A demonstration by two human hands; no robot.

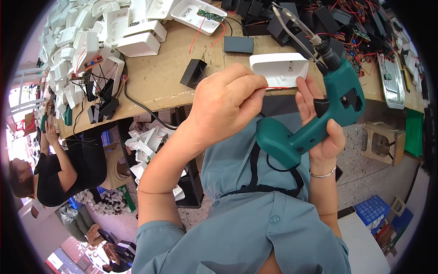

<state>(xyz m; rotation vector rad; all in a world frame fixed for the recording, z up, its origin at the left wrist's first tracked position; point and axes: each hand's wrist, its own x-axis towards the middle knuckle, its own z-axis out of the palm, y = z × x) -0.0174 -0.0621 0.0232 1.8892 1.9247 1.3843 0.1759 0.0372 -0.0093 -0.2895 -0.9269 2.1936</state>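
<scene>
My left hand (230, 100) is closed in a pinch on a thin red wire (279, 87), which runs along the near edge of a white plastic shell (276, 66). That shell stands open at the front edge of the table. In my right hand (326, 141) rests a green soldering gun (315, 130), its metal tip pointing up and away to the far side. The thumb hooks around the gun while the fingers stretch up behind it, the fingertips close to the shell's right end. What the wire joins on to is hidden by my left hand.
A black open box (194, 73) and a dark block (238, 44) lie near the shell. White shells (137, 41) pile up at the left; black cases and red wires crowd the far right. A metal tray (392, 86) stands at the right edge. A co-worker (64, 169) sits at the left.
</scene>
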